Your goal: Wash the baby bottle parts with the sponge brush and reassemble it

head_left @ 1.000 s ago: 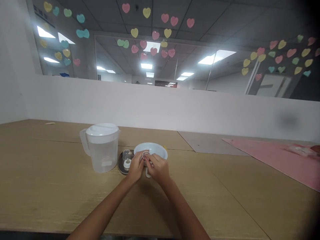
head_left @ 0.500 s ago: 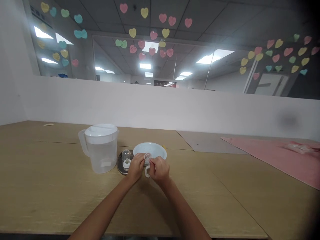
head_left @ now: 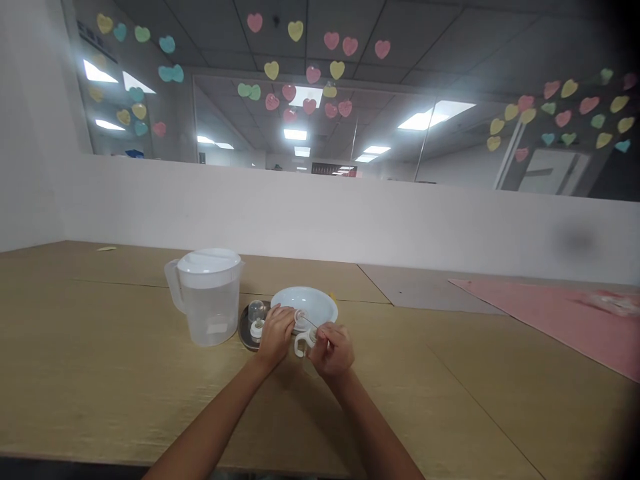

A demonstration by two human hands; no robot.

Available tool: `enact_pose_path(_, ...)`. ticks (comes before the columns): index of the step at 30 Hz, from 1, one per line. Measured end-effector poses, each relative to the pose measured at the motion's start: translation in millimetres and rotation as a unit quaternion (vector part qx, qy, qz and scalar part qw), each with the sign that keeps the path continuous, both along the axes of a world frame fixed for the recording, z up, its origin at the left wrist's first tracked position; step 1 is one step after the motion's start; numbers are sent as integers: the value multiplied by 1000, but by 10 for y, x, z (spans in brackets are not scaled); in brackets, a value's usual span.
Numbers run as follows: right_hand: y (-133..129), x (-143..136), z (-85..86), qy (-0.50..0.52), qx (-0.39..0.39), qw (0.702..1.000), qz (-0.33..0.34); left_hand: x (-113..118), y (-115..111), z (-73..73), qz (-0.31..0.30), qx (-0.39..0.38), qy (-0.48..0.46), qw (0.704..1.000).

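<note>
My left hand [head_left: 277, 331] is closed around the side of a clear baby bottle [head_left: 301, 316], whose round mouth shows at my fingertips, over the near edge of a white bowl [head_left: 320, 301]. A white curved handle [head_left: 299, 345] hangs below the bottle, between my hands. My right hand [head_left: 334, 350] pinches a thin stick [head_left: 311, 323] that slants toward the bottle's mouth; its far tip is too small to make out. Left of my left hand, a dark round tray [head_left: 244, 331] holds a white bottle nipple with collar [head_left: 257, 329] and a clear dome cap [head_left: 257, 310].
A lidded translucent pitcher [head_left: 210, 300] stands left of the tray on the brown table [head_left: 125, 373]. A grey sheet [head_left: 420, 290] and a pink mat [head_left: 550, 320] with a clear plastic packet [head_left: 615, 303] lie to the right. Behind rises a white wall [head_left: 300, 213].
My right hand has moved right and toward me, away from the bottle's mouth, and the thin stick now shows between them. My left hand stays at the bottle. The view has shifted slightly.
</note>
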State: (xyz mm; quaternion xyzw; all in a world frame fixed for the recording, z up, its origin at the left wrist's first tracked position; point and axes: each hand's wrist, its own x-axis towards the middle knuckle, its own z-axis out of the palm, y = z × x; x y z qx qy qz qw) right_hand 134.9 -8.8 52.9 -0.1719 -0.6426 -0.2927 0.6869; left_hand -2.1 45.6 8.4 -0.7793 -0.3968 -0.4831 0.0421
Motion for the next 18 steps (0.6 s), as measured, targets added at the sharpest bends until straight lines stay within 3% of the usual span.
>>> enact_pose_path(4, -13, 21, 68, 41, -40, 990, 132, -9, 26, -25, 31, -41, 0, 999)
enact_pose_path(8, 88, 65, 214, 275, -58, 932, 228, -30, 41, -6, 54, -49, -9, 997)
enact_pose_path(10, 191, 128, 249, 393, -123, 884, 222, -52, 60, 62, 61, -39, -7, 997)
enact_pose_path(13, 375, 250, 172, 473, -232, 833, 167, -96, 145, 248, 57, -44, 38, 997)
enact_pose_path(15, 483, 314, 59, 474, -302, 819, 117, -117, 243, 387, 37, -88, 84, 992)
enact_pose_path(18, 580, 365, -100, 408, -368, 833, 70, -110, 420, 515, -4, -164, 120, 979)
